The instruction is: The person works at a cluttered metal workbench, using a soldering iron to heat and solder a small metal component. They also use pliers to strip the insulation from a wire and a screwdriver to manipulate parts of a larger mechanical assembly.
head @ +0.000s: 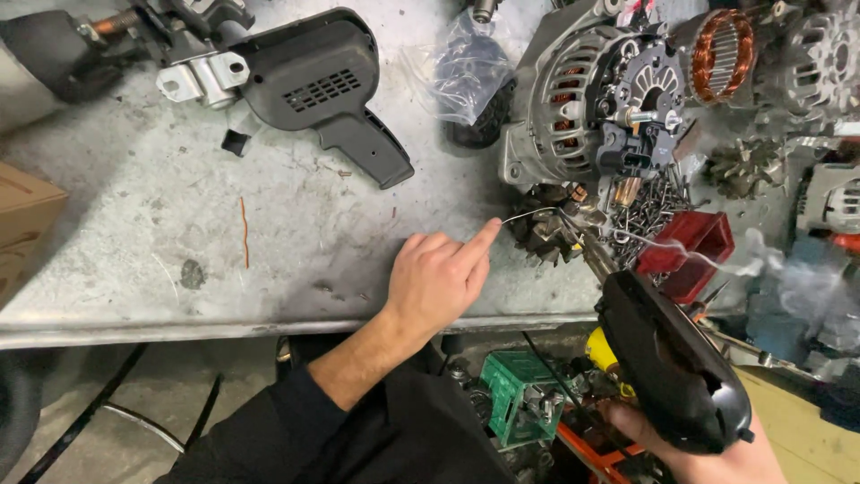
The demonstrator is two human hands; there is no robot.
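Left hand (439, 278) pinching thin wire (528, 213) at rotor (548, 231) on metal bench (179, 233). Right hand (717, 453) wrapped around black soldering gun (667, 354), smoke (761, 264) rising. Crowding close: alternator (591, 99), heap of screws (649, 211), red tray (688, 251), black cover (327, 85).

bare left hand (439, 280), black long sleeve (296, 421) pushed up the forearm; bare right hand (717, 453), no gloves
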